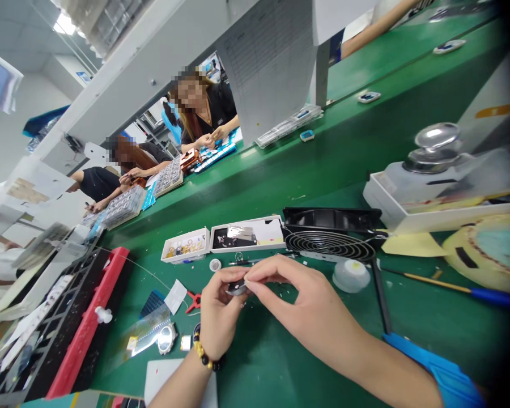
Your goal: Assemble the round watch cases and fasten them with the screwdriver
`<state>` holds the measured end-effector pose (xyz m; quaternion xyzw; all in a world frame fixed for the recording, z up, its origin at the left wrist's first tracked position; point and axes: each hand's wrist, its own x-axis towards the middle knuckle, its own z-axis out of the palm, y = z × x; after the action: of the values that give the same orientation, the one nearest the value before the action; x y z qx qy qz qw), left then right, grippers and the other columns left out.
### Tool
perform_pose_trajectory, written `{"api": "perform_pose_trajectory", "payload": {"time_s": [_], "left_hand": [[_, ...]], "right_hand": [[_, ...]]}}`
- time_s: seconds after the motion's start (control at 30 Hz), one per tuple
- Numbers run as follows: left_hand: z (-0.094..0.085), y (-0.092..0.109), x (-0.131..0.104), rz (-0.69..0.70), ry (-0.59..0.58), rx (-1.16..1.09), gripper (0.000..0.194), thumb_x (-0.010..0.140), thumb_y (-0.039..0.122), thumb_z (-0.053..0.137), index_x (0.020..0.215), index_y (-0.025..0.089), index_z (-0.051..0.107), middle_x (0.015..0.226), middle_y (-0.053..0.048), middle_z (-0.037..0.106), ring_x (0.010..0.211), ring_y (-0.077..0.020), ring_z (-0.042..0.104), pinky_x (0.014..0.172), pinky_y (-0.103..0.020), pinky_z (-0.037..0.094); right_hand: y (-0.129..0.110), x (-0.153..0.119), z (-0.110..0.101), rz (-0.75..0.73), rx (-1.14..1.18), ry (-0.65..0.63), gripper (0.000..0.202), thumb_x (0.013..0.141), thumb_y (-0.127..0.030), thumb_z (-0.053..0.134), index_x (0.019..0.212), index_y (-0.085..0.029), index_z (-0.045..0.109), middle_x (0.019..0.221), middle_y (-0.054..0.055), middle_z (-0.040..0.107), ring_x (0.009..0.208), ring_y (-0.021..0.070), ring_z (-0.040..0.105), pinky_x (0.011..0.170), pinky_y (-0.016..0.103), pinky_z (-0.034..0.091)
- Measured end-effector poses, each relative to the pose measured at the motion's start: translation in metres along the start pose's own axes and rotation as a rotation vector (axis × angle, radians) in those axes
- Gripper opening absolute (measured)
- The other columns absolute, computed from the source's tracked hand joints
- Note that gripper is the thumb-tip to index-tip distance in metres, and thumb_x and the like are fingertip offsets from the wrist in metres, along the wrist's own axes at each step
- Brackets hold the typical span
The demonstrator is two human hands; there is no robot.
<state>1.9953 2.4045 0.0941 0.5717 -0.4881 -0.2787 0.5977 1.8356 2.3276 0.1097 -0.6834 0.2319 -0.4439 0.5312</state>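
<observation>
My left hand (221,309), with a beaded bracelet at the wrist, is closed around a small dark round watch part (237,287) with a shiny rim, held above the green bench. My right hand (295,292) reaches in from the right. Its thumb and forefinger are pinched together at the part's right edge, and whatever sits between those fingertips is hidden. Left of my left hand lie a round silver watch case (166,338), a small white square piece (186,343) and red-handled pliers (194,302).
Beyond my hands stand two white trays of small parts (186,246) (247,234) and a black fan (329,241). A small translucent jar (351,276) and a blue-handled brush (454,286) are at right. A red-edged black rack (89,323) borders the left. Other people work across the bench.
</observation>
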Motion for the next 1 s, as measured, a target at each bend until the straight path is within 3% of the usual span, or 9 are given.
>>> {"api": "perform_pose_trajectory", "payload": {"time_s": [0.2,0.4,0.5,0.77,1.0], "left_hand": [[-0.0004,0.0004,-0.0005,-0.016,-0.005,0.014,0.014,0.084,0.024,0.081,0.094,0.022,0.071,0.104,-0.005,0.079,0.097,-0.0187,0.075,0.081,-0.026,0.059],[-0.0017,-0.0016,-0.0002,0.034,-0.011,0.07,0.014,0.086,0.028,0.08,0.095,0.022,0.07,0.105,-0.006,0.079,0.1,-0.021,0.075,0.085,-0.031,0.059],[-0.0016,-0.0014,-0.0003,0.061,-0.016,0.082,0.013,0.087,0.027,0.079,0.095,0.022,0.07,0.105,-0.006,0.079,0.101,-0.0208,0.075,0.086,-0.031,0.058],[-0.0002,0.001,-0.0001,0.013,0.0,0.057,0.012,0.086,0.023,0.079,0.095,0.022,0.071,0.105,-0.005,0.079,0.101,-0.0189,0.075,0.086,-0.028,0.058],[0.0,0.0016,-0.0001,0.01,-0.005,0.064,0.013,0.086,0.023,0.08,0.095,0.023,0.071,0.106,-0.004,0.079,0.101,-0.0178,0.075,0.086,-0.026,0.057]], "right_hand": [[0.0014,-0.0008,0.0004,-0.066,-0.043,0.002,0.012,0.096,-0.016,0.061,0.093,-0.026,0.068,0.093,-0.004,0.071,0.088,0.0145,0.068,0.079,0.031,0.055],[0.0015,-0.0019,0.0002,-0.303,-0.117,0.044,0.019,0.094,-0.005,0.061,0.092,-0.023,0.065,0.092,-0.005,0.072,0.089,0.0134,0.066,0.08,0.029,0.052],[0.0009,-0.0027,0.0004,-0.343,-0.127,0.027,0.019,0.095,-0.004,0.06,0.093,-0.023,0.065,0.092,-0.005,0.072,0.091,0.0137,0.065,0.081,0.03,0.052],[0.0037,-0.0014,0.0037,0.032,0.05,-0.021,0.012,0.092,-0.015,0.062,0.089,-0.024,0.07,0.095,-0.002,0.074,0.089,0.0154,0.071,0.081,0.029,0.057],[0.0061,-0.0031,0.0061,0.089,0.122,-0.006,0.009,0.093,-0.022,0.062,0.09,-0.024,0.071,0.095,-0.002,0.075,0.088,0.0137,0.071,0.083,0.027,0.058]]}}
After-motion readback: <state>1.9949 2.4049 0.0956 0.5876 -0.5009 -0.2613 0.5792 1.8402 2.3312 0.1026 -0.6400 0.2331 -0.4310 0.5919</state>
